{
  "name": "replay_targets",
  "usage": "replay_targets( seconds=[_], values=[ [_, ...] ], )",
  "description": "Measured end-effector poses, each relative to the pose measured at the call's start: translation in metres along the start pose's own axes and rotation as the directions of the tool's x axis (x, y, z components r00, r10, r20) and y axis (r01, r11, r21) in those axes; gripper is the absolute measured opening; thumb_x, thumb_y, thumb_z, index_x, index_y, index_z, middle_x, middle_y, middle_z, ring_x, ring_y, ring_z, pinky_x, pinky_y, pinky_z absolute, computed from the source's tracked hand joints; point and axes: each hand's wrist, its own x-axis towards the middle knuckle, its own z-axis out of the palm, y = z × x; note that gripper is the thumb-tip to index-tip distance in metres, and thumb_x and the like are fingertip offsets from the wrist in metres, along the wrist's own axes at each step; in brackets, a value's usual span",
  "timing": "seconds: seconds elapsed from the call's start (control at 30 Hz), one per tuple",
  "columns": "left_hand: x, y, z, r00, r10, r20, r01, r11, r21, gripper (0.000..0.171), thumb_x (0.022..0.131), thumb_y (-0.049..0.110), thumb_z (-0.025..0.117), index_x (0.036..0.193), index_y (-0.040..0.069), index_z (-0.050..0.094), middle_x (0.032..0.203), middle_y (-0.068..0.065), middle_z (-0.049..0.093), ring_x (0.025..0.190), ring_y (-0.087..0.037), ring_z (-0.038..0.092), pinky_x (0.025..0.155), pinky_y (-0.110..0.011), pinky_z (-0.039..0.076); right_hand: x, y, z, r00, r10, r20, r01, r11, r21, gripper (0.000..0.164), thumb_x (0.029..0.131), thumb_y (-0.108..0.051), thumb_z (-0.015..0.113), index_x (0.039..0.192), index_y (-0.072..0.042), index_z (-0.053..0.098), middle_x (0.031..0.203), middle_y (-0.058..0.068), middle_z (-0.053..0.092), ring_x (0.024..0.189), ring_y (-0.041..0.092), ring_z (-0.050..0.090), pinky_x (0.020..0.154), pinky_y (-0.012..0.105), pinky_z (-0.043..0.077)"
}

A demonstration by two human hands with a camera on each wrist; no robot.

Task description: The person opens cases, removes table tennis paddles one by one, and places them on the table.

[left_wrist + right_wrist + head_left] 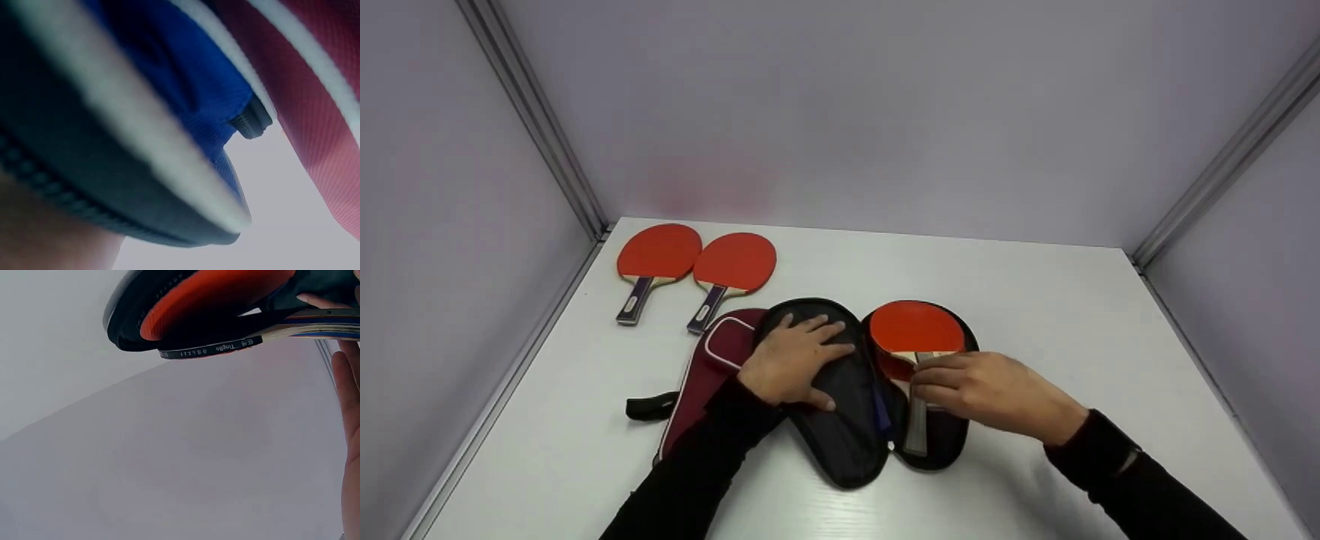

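Note:
Inside the right half of an unzipped black paddle case [847, 442] lies a table tennis paddle, its handle [916, 431] toward the front. A second, red-faced paddle [916, 327] is above it, tilted over the case in the right wrist view. My right hand [986, 390] grips this upper paddle by its handle, which the fingers partly cover. With fingers spread, my left hand [799, 358] presses on the case's left half. That half overlaps a maroon case [697, 397] with white piping. Blue lining [197, 79] shows in the left wrist view.
Two more red paddles, a left one [660, 251] and a right one [737, 262], lie at the back left of the white table [1035, 300]. A black strap [651, 406] sticks out left of the maroon case. Pale walls enclose the back and sides.

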Motion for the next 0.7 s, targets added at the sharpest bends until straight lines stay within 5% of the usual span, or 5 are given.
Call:
replay_targets(
  seconds=[0.23, 0.4, 0.47, 0.63, 0.7],
  values=[
    [0.001, -0.001, 0.000, 1.000, 0.009, -0.008, -0.009, 1.000, 0.005, 0.091, 0.092, 0.063, 0.096, 0.170, 0.028, 0.065, 0.187, -0.006, 0.051, 0.176, -0.035, 0.046, 0.139, -0.071, 0.043, -0.006, 0.013, -0.015, 0.980, 0.120, -0.156, -0.116, 0.993, 0.039, 0.056, 0.084, 0.008, 0.098, 0.136, -0.006, 0.080, 0.139, 0.009, 0.086, 0.121, 0.026, 0.088, 0.087, 0.037, 0.075],
    [0.001, 0.000, -0.001, 1.000, 0.011, -0.004, -0.011, 1.000, 0.004, 0.090, 0.093, 0.064, 0.095, 0.170, 0.028, 0.065, 0.187, -0.007, 0.051, 0.177, -0.035, 0.045, 0.140, -0.071, 0.043, -0.014, 0.026, -0.019, 0.931, 0.244, -0.273, -0.228, 0.969, 0.091, 0.026, 0.108, 0.002, 0.080, 0.134, -0.003, 0.078, 0.137, 0.012, 0.085, 0.111, 0.027, 0.089, 0.087, 0.038, 0.075],
    [0.001, 0.000, -0.001, 1.000, 0.010, -0.003, -0.010, 1.000, 0.005, 0.090, 0.093, 0.064, 0.095, 0.170, 0.028, 0.065, 0.187, -0.007, 0.050, 0.177, -0.035, 0.045, 0.140, -0.072, 0.043, -0.018, 0.032, -0.020, 0.907, 0.299, -0.298, -0.282, 0.954, 0.101, 0.024, 0.111, -0.002, 0.079, 0.134, -0.004, 0.079, 0.134, 0.012, 0.085, 0.109, 0.027, 0.089, 0.087, 0.039, 0.074],
    [0.001, 0.000, -0.001, 1.000, 0.007, -0.004, -0.007, 1.000, 0.015, 0.091, 0.092, 0.065, 0.095, 0.170, 0.029, 0.065, 0.187, -0.007, 0.051, 0.177, -0.035, 0.045, 0.139, -0.071, 0.044, -0.031, 0.048, -0.021, 0.849, 0.419, -0.322, -0.395, 0.908, 0.140, 0.045, 0.090, 0.007, 0.096, 0.131, -0.007, 0.081, 0.129, 0.011, 0.087, 0.103, 0.028, 0.090, 0.083, 0.039, 0.074],
    [0.000, 0.000, -0.001, 1.000, 0.007, -0.006, -0.006, 1.000, 0.013, 0.090, 0.092, 0.064, 0.095, 0.170, 0.028, 0.065, 0.186, -0.007, 0.052, 0.176, -0.035, 0.045, 0.139, -0.072, 0.044, -0.036, 0.053, -0.023, 0.835, 0.455, -0.310, -0.424, 0.891, 0.165, 0.045, 0.090, 0.006, 0.096, 0.130, -0.007, 0.081, 0.130, 0.010, 0.087, 0.104, 0.027, 0.090, 0.083, 0.040, 0.074]
  ],
)
